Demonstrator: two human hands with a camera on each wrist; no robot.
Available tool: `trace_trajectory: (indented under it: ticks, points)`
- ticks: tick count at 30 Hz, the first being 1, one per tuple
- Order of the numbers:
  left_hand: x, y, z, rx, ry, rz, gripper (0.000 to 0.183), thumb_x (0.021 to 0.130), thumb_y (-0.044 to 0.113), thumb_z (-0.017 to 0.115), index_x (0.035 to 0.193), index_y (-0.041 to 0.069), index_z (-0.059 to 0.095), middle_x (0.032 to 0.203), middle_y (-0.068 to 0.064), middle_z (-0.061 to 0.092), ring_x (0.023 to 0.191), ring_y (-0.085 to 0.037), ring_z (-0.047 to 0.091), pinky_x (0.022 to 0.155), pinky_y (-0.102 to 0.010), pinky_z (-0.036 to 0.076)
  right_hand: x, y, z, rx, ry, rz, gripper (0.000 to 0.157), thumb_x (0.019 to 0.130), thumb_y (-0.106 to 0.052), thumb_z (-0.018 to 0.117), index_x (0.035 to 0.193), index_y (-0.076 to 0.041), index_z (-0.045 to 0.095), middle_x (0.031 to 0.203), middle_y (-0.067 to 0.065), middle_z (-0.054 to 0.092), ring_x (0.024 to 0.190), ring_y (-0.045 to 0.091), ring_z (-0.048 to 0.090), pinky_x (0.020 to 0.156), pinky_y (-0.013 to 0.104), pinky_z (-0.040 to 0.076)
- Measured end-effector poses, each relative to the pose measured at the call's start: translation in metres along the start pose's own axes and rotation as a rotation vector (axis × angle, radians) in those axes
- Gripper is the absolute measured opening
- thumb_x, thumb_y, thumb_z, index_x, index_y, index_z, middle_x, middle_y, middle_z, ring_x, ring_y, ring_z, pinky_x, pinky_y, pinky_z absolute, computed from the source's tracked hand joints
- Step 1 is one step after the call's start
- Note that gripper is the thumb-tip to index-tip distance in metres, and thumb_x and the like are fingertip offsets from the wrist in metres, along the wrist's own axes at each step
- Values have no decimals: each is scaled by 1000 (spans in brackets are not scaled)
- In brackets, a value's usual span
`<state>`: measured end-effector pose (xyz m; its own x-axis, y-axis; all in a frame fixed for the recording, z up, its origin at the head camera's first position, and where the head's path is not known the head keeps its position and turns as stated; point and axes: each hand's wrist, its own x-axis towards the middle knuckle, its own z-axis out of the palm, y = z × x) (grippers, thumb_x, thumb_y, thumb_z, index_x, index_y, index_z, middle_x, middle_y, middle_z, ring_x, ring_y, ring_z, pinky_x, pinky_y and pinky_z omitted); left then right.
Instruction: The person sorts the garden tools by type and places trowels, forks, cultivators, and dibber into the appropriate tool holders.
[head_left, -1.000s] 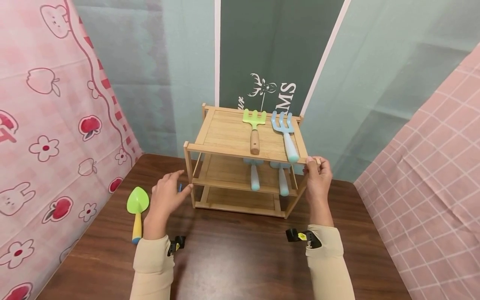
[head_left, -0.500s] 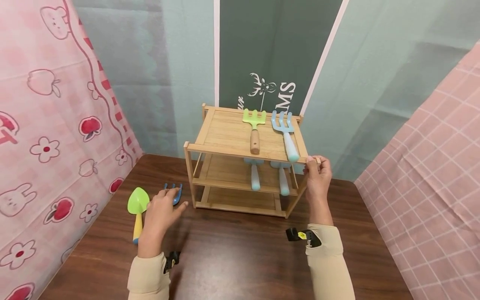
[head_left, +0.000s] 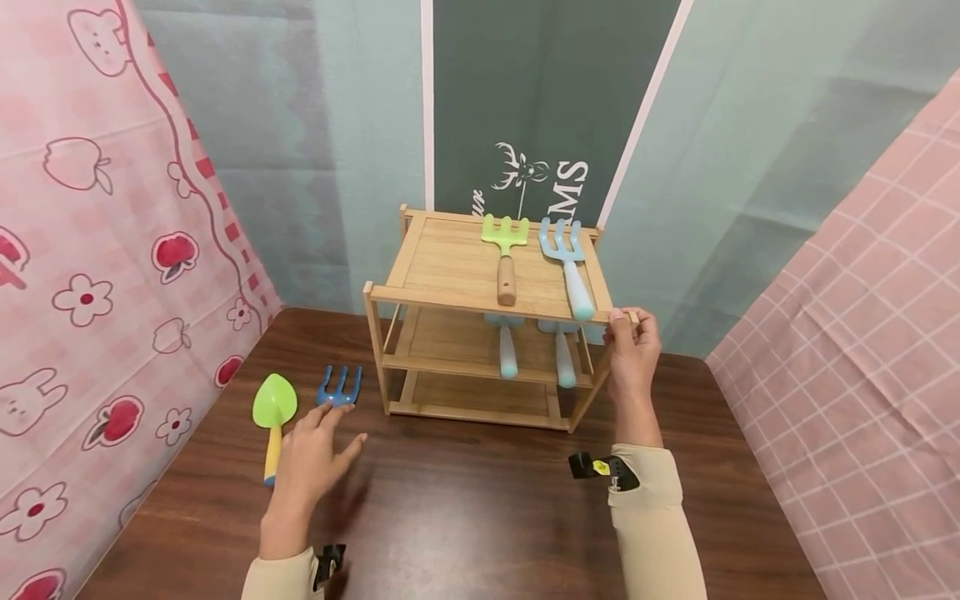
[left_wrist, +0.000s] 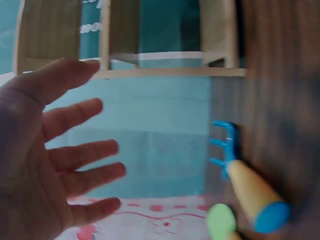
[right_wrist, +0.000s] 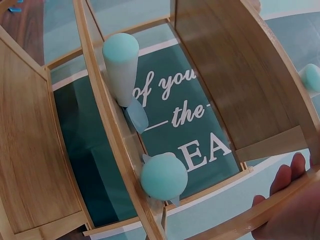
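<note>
The left hand point(head_left: 311, 454) hovered with its fingers spread and holding nothing, while the right hand point(head_left: 633, 350) gripped the near corner of a 3-tier, pale wooden rack point(head_left: 442, 258) — the 2 hands well apart. Just ahead of the left hand's fingertips, on the dark brown wood-grain table point(head_left: 465, 517), lay a blue plastic fork point(head_left: 339, 398) with 3 prongs; the left wrist view showed its yellow, blue-ended handle point(left_wrist: 252, 192) and a gap between it and the fingers. On the outer side of the left hand lay a lime-green, leaf-shaped trowel point(head_left: 275, 402) with a yellow handle. To the left of the right hand, on the rack's top shelf, rested a lime-green fork point(head_left: 507, 279) with a brown handle and, nearer the grip, a light blue fork point(head_left: 577, 292) with a white, mint-ended handle. Below and left of the right hand, 2 more white, mint-ended handles point(head_left: 508, 350) stuck out over the middle shelf's front edge. Beyond both hands hung a dark green cloth panel point(head_left: 517, 67) with white lettering; a pink cloth with a white grid point(head_left: 862, 375) hung to the right hand's right.
</note>
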<state>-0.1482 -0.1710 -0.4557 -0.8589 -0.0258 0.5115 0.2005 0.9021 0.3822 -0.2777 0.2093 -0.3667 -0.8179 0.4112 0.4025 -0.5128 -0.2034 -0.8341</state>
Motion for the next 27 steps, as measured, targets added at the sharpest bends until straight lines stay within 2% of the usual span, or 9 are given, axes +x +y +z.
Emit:
trace_trajectory:
  ticks: [4,8,13,19,21,27]
  points:
    - [-12,-5,10,-30,96,48,45,67,22,81,105,2,66,108,-28,59,91,-47,57,69,-60,43,1,-1,-1,-3,1,1,8,89,-3,56,92,2,49,70,1,49,65,18,45,61,27,39]
    - [-22,-8,18,-76,118,4,50,67,21,80,111,3,63,115,-29,55,97,-47,54,71,-61,42,1,-2,-2,-2,8,7,6,90,-3,56,91,-1,51,70,2,49,65,18,46,61,27,39]
    - [-36,-10,24,-192,66,-137,64,71,15,80,126,0,51,129,-31,43,112,-49,43,80,-64,35,1,0,-1,13,13,-11,6,89,-7,59,88,-8,52,71,2,50,66,18,46,61,26,38]
    - [-47,-21,33,-375,119,-310,64,72,5,78,129,-1,49,131,-27,43,121,-43,38,92,-60,31,1,2,0,18,9,-7,6,89,-6,58,89,-8,52,72,4,51,67,19,46,61,28,38]
    - [-49,-23,35,-410,116,-379,65,72,5,78,130,0,49,131,-25,44,123,-41,37,94,-57,31,1,2,0,15,10,-9,6,90,-7,58,88,-9,52,72,4,51,67,20,46,62,28,38]
    - [-52,-23,35,-576,46,-622,70,78,14,76,138,4,41,138,-21,39,126,-40,34,97,-56,29,0,1,0,24,4,-12,7,89,-6,58,87,-10,53,72,3,51,67,20,46,61,28,38]
